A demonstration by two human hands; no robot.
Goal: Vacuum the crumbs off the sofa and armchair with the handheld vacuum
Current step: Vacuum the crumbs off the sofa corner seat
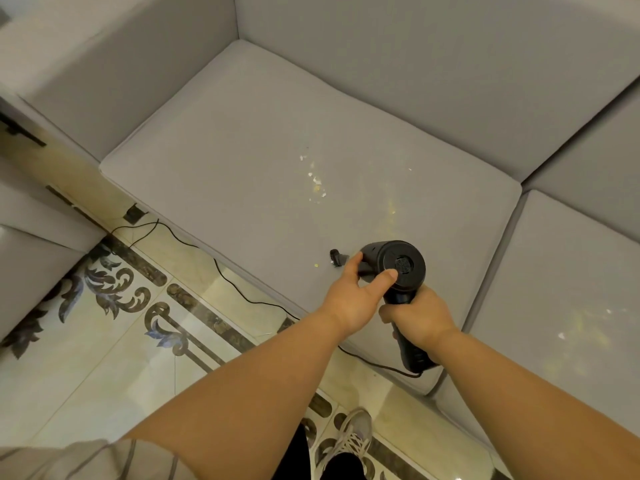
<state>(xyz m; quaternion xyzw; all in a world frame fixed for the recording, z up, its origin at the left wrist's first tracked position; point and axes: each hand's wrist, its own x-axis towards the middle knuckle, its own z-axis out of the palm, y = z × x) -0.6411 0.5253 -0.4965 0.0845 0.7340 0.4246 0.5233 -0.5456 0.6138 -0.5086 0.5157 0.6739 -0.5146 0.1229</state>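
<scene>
Black vacuum [401,268] in right hand [420,317], crumbs [317,183] nearby

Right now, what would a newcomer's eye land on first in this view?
The black handheld vacuum, low centre-right over the front of the grey seat cushion, with the right hand round its handle and the left hand on its body. Then the pale crumbs scattered mid-cushion beyond it.

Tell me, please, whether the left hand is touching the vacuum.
Touching. The head view shows the left hand on the vacuum, thumb resting on its round back end.
</scene>
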